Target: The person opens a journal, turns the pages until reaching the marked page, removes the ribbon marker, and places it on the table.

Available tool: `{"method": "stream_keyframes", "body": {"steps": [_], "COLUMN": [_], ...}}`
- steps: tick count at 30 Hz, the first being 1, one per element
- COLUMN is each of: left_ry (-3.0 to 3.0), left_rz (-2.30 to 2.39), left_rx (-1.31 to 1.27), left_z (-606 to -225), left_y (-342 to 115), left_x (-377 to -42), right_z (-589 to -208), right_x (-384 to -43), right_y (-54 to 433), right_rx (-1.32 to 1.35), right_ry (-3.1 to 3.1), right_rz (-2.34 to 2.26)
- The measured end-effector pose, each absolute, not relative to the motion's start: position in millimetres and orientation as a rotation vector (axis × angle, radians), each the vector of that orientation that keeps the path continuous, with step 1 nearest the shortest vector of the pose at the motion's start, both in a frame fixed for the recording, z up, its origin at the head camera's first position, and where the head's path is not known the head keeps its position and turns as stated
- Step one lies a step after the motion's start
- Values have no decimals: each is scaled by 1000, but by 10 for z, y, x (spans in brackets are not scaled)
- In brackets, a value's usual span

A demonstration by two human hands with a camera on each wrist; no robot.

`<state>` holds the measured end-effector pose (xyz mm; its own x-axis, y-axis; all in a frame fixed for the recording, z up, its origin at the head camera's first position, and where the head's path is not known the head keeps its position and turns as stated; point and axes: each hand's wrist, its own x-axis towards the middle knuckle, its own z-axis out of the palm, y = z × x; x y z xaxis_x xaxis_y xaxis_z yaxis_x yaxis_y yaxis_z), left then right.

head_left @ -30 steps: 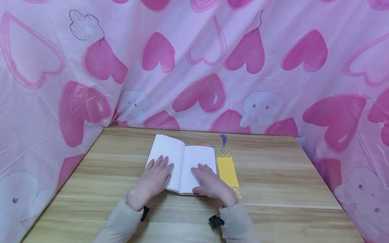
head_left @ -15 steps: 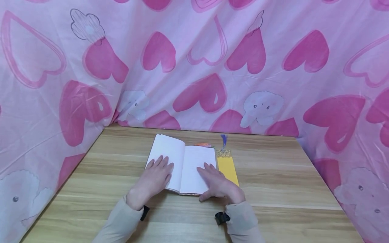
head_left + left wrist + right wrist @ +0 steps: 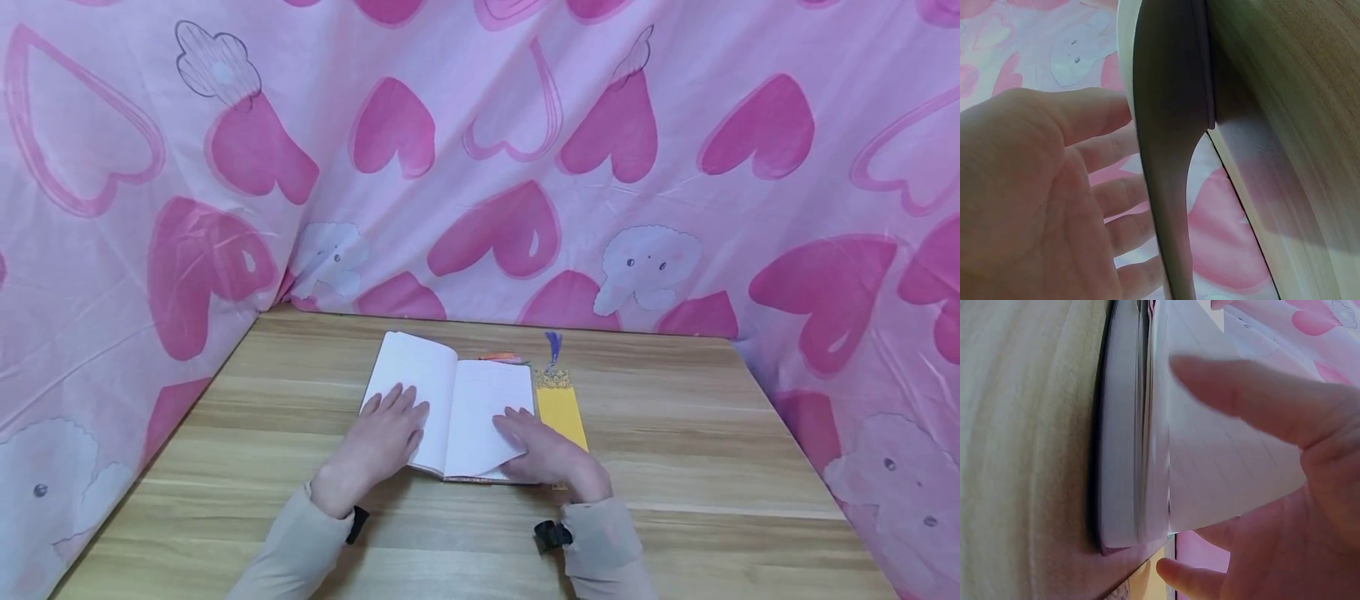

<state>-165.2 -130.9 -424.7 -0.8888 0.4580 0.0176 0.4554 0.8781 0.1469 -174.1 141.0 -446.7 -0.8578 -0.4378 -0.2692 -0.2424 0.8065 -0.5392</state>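
A notebook [image 3: 480, 408] with white pages lies open on the table in the head view. My left hand [image 3: 378, 442] rests flat on its left page, fingers spread. In the left wrist view the fingers [image 3: 1119, 197] reach past the dark underside of the notebook's cover [image 3: 1169, 81]. My right hand [image 3: 543, 454] is at the lower right corner of the right page, which lifts up there. The right wrist view has this lined page [image 3: 1222, 462] between the thumb [image 3: 1254, 394] and the fingers, above the thick block of pages [image 3: 1122, 437].
A yellow bookmark [image 3: 558, 408] with a blue-purple tassel [image 3: 553, 346] lies right of the notebook, partly covered by my right hand. Something orange and pink [image 3: 501, 357] shows behind the notebook. A pink heart-print cloth [image 3: 487, 167] surrounds the wooden table [image 3: 712, 467].
My right hand has slid right across the right page to its lower right corner, and that corner now lifts. The left hand stays in place.
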Motion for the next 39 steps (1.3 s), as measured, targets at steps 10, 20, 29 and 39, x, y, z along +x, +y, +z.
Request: {"method": "stream_keyframes", "body": {"steps": [10, 20, 29, 39], "left_ry": [3028, 3093, 3088, 3178], "left_rz": [203, 176, 167, 185], "left_rx": [723, 759, 740, 827], "left_z": [-4257, -4208, -4242, -4246], "left_y": [-1277, -1319, -1321, -1326], "left_x": [-1646, -1661, -1646, -1681], "right_z": [-4426, -4430, -4477, -4482], "right_x": [-1763, -1795, -1750, -1755], "right_y": [1462, 1322, 1020, 777], "right_rx": [-495, -515, -361, -361], "right_ry": [2700, 2887, 2954, 2675], "right_rz": [-845, -1036, -1307, -1664]}}
